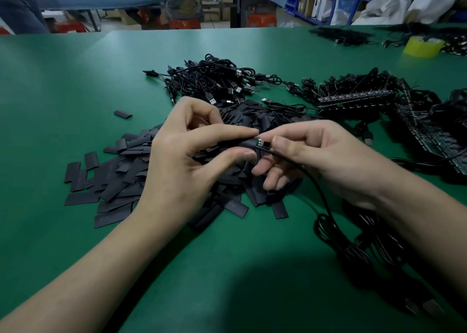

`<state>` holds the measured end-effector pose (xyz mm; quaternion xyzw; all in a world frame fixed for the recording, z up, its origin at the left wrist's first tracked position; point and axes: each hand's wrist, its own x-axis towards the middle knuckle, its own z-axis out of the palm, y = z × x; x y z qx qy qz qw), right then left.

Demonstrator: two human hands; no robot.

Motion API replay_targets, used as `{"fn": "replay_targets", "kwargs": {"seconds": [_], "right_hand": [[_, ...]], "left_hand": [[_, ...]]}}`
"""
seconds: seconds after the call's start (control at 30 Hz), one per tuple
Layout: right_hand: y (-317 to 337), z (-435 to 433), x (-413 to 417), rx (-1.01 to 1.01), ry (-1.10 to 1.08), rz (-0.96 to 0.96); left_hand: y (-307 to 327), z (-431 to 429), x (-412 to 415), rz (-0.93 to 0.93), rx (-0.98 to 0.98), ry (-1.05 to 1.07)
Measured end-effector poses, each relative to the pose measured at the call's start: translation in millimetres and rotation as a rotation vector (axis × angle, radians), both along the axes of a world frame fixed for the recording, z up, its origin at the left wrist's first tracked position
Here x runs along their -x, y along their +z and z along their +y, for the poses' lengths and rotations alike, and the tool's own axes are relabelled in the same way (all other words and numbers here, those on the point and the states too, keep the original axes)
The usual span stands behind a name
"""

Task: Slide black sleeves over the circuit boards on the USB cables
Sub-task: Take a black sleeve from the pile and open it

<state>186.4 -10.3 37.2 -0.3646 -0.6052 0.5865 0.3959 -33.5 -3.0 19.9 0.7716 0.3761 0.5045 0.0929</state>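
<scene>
Left hand [182,155] pinches a flat black tubular sleeve [241,144]. Right hand [318,155] pinches the thin black USB cable [303,172] just beside its small green circuit board [259,143]. Squeeze the sleeve's mouth open and feed the board in straight.

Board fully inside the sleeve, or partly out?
Partly out: the circuit board shows green beyond the black sleeve pinched by the left hand; the right hand grips the cable.
</scene>
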Motion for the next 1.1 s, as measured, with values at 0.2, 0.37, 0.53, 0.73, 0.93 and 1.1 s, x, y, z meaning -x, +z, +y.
{"fn": "replay_targets", "kwargs": {"seconds": [0.2, 0.37, 0.53, 0.73, 0.93, 1.1], "right_hand": [[-4.3, 0.8, 4.0, 0.017, -0.006, 0.044], [-4.9, 0.2, 6.1, -0.039, -0.064, 0.020], [-5.7, -1.4, 11.1, -0.095, -0.110, -0.009], [-6.6, -3.1, 13.9, -0.133, -0.135, -0.025], [-7.1, -2.7, 14.2, -0.216, -0.164, -0.052], [-7.1, -4.7, 16.0, -0.326, -0.204, -0.071]], "left_hand": [[-4.1, 3.6, -0.2, -0.042, 0.044, -0.013], [-5.1, 3.5, -2.8, -0.336, 0.235, -0.024], [-6.8, 1.0, -6.5, -0.449, 0.362, -0.038], [-4.9, -1.1, -8.2, -0.441, 0.364, -0.042], [-5.0, -2.1, -7.6, -0.398, 0.362, -0.047], [-3.7, -2.6, -7.3, -0.407, 0.377, -0.091]]}}
